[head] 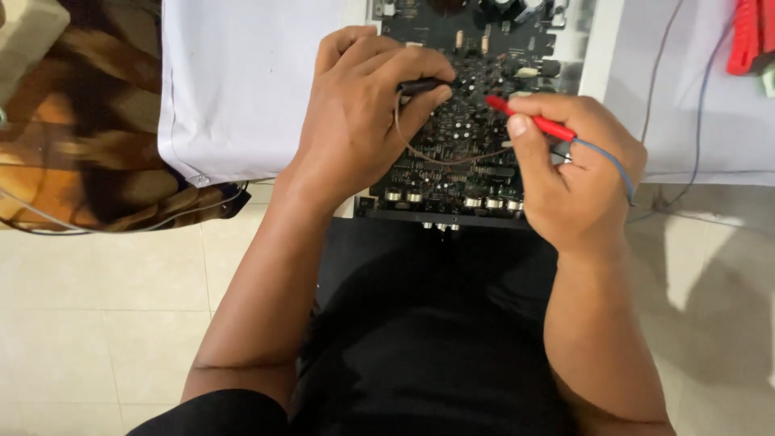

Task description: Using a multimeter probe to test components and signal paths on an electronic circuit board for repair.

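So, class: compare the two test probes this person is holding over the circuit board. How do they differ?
The black probe, held in the left hand, is mostly hidden by the fingers; the red probe, in the right hand, shows much of its length. The black probe trails a brown wire, the red probe a blue one. Both point at the circuit board.
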